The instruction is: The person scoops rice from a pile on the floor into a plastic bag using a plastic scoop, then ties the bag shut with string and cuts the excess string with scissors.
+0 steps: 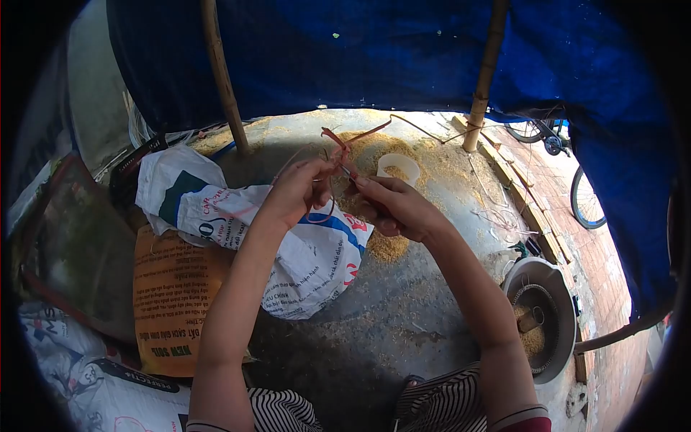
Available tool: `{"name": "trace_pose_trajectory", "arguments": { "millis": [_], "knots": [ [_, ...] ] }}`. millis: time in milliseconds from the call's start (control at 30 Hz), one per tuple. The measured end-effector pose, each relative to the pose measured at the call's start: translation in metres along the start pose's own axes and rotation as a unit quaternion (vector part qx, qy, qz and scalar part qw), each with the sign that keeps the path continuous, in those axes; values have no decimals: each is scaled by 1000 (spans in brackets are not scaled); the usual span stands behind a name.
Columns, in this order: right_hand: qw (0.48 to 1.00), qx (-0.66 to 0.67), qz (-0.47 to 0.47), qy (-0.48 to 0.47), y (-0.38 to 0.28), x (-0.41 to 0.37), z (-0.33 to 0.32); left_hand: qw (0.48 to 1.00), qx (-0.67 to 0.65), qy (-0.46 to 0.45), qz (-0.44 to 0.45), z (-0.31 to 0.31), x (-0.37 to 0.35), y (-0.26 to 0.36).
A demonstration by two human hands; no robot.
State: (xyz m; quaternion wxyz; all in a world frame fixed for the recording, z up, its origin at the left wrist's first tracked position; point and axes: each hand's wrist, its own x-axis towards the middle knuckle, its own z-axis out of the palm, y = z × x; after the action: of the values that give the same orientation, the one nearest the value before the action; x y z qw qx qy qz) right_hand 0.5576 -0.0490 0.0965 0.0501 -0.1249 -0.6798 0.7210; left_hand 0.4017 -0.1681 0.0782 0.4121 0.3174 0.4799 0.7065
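Both hands are raised close together above the floor, in the middle of the view. My left hand (299, 189) has its fingers pinched on a reddish-brown strip (338, 144), whose loose ends stick up and out to the right. My right hand (394, 205) is closed around a small tool with a short metal tip (347, 171), which touches the strip near my left fingertips; its handle is mostly hidden in my palm. Under the hands lies a white printed sack (302, 270). A white cup (398, 170) with grain stands just beyond my right hand.
Yellow grain (389, 247) is scattered over the floor. An orange sack (171, 302) lies at left. At right are a grey tub (563, 317) and a wooden edge. Bamboo poles (484, 79) stand before a blue tarp (360, 57). A bicycle wheel (586, 198) shows at right.
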Motion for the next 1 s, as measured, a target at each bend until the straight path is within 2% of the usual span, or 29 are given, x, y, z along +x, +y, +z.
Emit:
{"name": "trace_pose_trajectory", "arguments": {
  "millis": [267, 467, 633, 767, 833, 1000],
  "knots": [
    [996, 91, 0, 21, 8, 6, 4, 999, -8, -51, -14, 7, 1, -11],
    [995, 90, 0, 31, 18, 8, 7, 998, 20, -51, -33, 6, 2, -12],
    [993, 114, -18, 23, 24, 12, 9, 997, 66, -46, 2, 9, 0, -9],
    [986, 169, 3, 6, 29, 17, 5, 998, 23, -41, 37, 5, 1, -13],
    [984, 175, 8, 17, 28, 18, 5, 989, 2, -137, -51, -6, 6, -18],
    [981, 191, 10, 29, 23, 18, 5, 991, 17, -127, -49, -9, 9, -32]
  ]
}}
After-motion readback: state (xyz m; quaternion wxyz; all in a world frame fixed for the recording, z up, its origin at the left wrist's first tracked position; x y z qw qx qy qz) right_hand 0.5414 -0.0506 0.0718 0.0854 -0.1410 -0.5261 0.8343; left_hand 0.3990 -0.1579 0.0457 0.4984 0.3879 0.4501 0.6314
